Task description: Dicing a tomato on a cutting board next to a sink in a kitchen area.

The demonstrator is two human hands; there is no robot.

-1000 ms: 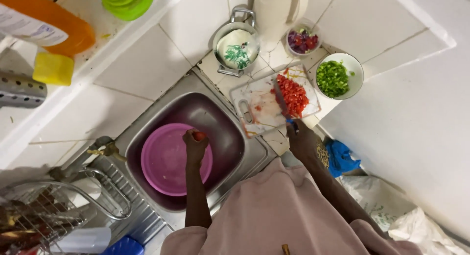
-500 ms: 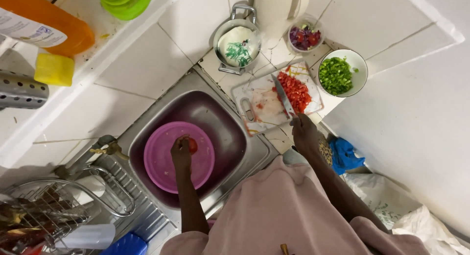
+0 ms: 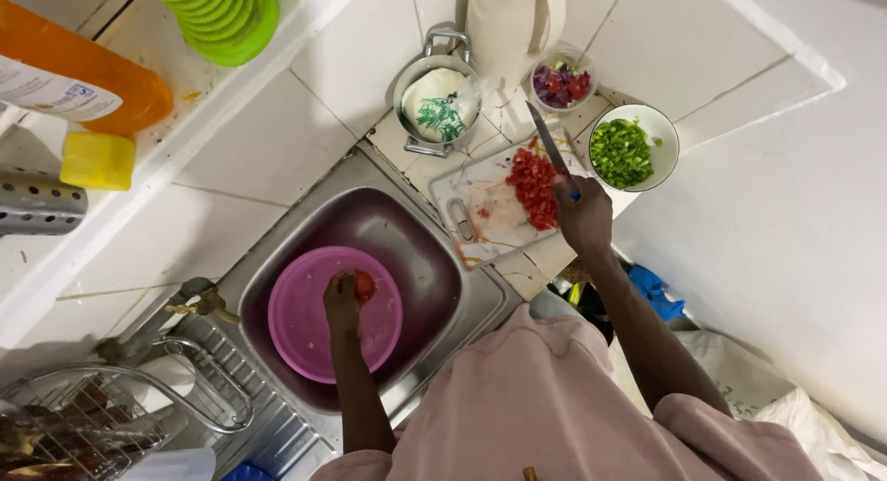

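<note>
Head view, tomato point(image 3: 366, 285) over pink basin point(image 3: 305, 342), green peppers in white bowl point(image 3: 667, 135)

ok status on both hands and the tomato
Left hand holds tomato over pink bowl in sink. Right hand grips knife above chopped tomato. Nothing blocking.

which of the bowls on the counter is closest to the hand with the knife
The white bowl of chopped green pepper, just right of the right hand. The small bowl of chopped red onion sits farther back beyond the knife tip.

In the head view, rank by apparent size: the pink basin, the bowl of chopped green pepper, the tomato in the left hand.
1. Pink basin, clearly largest.
2. Bowl of chopped green pepper.
3. Tomato, smallest, partly hidden by the left hand.
</note>
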